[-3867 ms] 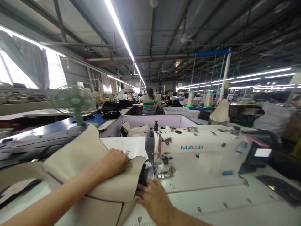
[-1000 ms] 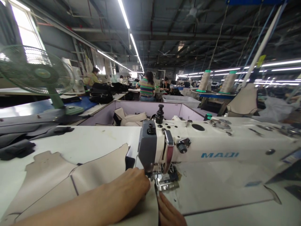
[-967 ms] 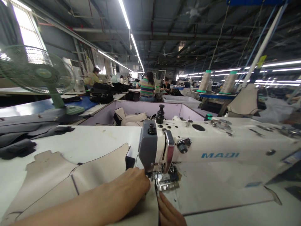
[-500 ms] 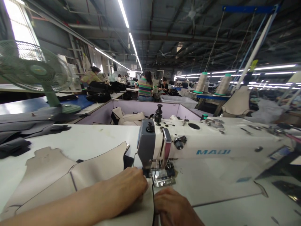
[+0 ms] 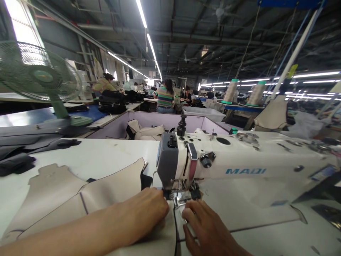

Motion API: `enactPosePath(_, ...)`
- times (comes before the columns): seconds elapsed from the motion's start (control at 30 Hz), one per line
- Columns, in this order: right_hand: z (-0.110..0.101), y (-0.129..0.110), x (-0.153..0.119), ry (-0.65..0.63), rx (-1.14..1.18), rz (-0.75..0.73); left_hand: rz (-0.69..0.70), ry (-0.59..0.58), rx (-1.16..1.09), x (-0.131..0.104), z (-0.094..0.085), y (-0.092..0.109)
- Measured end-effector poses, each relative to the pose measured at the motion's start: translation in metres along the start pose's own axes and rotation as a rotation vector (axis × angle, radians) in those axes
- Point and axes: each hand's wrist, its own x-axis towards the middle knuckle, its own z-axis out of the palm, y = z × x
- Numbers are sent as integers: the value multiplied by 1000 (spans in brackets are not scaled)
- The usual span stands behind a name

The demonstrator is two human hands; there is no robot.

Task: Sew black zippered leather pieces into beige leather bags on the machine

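Beige material with dark edges lies on the white table and runs up to the presser area of a white sewing machine. Closed on that material, left of the needle area, is my left hand; its fingertips are partly hidden. My right hand is just right of the dark seam edge, with its fingers bent and somewhat apart, touching the metal guide by the machine foot. Nothing is visibly held in it.
Behind the machine stands a lilac-walled bin holding beige pieces. A green fan and dark fabric pieces are at the left. Thread cones stand at the right. Several people sit farther back.
My right hand has moved up and slightly right, from the material's edge to the metal guide, and its fingers have spread. My left hand stays on the material. The view has shifted slightly.
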Motion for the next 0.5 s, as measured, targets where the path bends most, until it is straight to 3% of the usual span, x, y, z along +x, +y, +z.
enactPosePath(0.17, -2, -6, -3, 151, 33, -284, 18, -4, 13, -1, -7, 1)
enactPosePath(0.5, -1, -10, 0, 200, 131, -278, -6, -23, -47, 1, -16, 5)
